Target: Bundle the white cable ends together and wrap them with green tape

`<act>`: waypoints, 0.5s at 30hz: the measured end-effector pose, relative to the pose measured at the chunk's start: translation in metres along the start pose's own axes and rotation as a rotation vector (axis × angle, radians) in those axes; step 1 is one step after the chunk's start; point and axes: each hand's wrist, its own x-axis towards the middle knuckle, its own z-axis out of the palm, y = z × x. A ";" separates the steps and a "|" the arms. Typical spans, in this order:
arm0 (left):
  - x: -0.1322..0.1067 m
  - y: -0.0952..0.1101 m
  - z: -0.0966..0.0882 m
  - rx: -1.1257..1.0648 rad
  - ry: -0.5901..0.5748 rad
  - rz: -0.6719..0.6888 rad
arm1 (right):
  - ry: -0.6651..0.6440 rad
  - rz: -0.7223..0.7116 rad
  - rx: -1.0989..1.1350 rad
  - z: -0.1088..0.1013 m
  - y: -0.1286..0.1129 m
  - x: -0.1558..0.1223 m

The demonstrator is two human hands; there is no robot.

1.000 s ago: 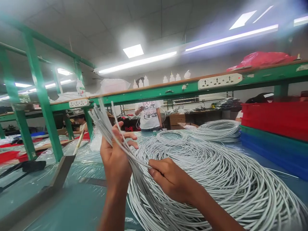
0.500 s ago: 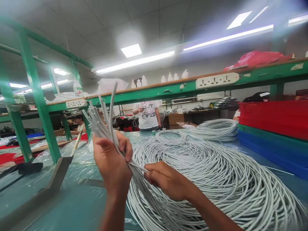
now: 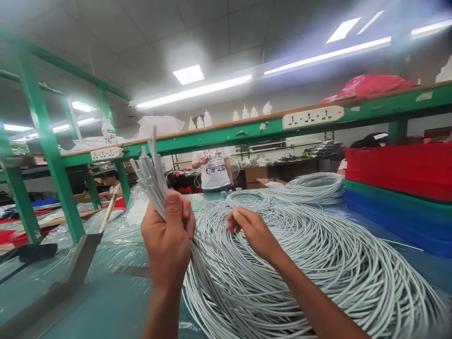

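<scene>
My left hand [image 3: 169,230] is closed round a bundle of grey cables [image 3: 150,179]. The cut ends stick up above the fist at uneven heights, and the lengths run down below it into a large loose coil of grey cable [image 3: 300,263]. Over the left part of that coil hovers my right hand [image 3: 250,230], its fingers loosely bent and slightly apart. No cable shows between them. Whether the fingertips touch the coil I cannot tell.
Stacked red and blue bins [image 3: 395,174] border the coil on the right. A smaller cable coil [image 3: 310,186] lies behind. To the left stands a lever cutter [image 3: 77,263]. A green shelf beam [image 3: 219,136] with sockets crosses ahead; a person [image 3: 213,169] stands beyond.
My right hand has let go of the cable below the left fist and moved up and right. My left thumb now lies across the bundle, whose tallest end has shifted left.
</scene>
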 end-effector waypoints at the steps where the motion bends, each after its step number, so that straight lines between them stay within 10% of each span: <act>1: 0.000 0.001 0.000 -0.006 -0.011 -0.006 | 0.056 0.041 -0.089 -0.004 0.011 0.005; 8: -0.002 0.008 0.002 -0.103 -0.021 -0.047 | -0.120 0.365 -0.671 -0.003 0.081 0.006; 15: -0.007 0.008 0.007 -0.104 -0.070 -0.041 | -0.393 0.495 -0.987 0.008 0.101 -0.005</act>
